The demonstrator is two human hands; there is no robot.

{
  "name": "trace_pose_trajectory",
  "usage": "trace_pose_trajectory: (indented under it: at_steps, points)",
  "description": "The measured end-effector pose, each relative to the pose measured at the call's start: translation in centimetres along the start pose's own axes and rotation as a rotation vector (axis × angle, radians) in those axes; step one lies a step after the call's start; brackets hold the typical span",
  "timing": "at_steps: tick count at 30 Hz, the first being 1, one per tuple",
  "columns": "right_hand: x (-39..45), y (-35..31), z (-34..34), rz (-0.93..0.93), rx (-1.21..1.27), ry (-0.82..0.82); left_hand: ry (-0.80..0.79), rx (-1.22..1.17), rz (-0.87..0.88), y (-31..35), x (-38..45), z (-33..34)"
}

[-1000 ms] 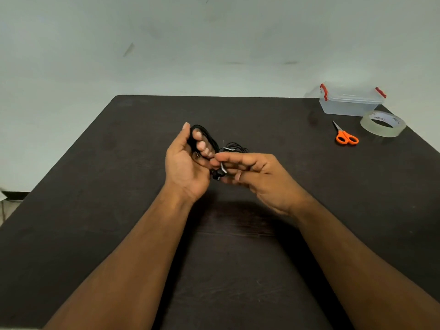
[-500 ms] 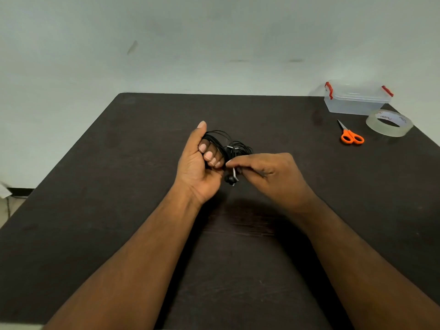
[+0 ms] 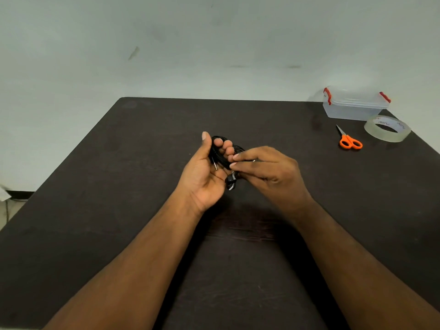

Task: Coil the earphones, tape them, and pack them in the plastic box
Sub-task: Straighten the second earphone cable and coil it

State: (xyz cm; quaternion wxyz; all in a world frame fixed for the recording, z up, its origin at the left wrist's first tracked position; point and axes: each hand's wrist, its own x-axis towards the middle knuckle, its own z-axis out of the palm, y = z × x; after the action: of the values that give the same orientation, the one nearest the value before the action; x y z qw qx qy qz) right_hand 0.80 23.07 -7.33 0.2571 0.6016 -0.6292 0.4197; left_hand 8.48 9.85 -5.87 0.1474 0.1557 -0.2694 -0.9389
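Note:
The black earphones (image 3: pixel 220 156) are wound in loops around the fingers of my left hand (image 3: pixel 204 176), which is held palm up above the middle of the dark table (image 3: pixel 119 186). The metal jack lies on that palm. My right hand (image 3: pixel 266 172) pinches the cord beside the left fingers, and the earbuds hang just below the two hands. A clear plastic box (image 3: pixel 354 106) with red clips and its lid on stands at the far right corner. The roll of clear tape (image 3: pixel 387 128) lies next to it.
Orange-handled scissors (image 3: pixel 348 139) lie on the table left of the tape roll, blades pointing away. A pale wall rises behind the table's far edge. A strip of floor shows at the far left.
My left hand has turned more palm up, showing the jack. My right hand has shifted around the coil, and the earbuds now dangle lower between the hands.

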Motion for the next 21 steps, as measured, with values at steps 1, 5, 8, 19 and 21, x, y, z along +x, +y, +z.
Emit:
trace_pose_trajectory:
  at_steps: [1,5,8,19,21]
  points:
    - [-0.1,-0.1,0.0,0.015,-0.004,0.025,-0.004,-0.012,0.0,-0.1,-0.1,0.1]
    - [0.0,-0.2,-0.3,0.005,-0.09,0.115,-0.01,-0.02,0.02,-0.8,-0.3,0.5]
    - [0.0,-0.1,-0.2,-0.021,-0.115,0.098,-0.021,-0.026,0.029,-1.1,-0.4,0.6]
    - [-0.3,-0.2,0.7,0.294,0.154,0.073,-0.075,-0.007,0.066,-1.1,-1.0,0.7]
    - [-0.2,-0.9,1.2,0.479,0.393,0.045,-0.079,-0.023,0.054,-1.0,-1.1,0.8]
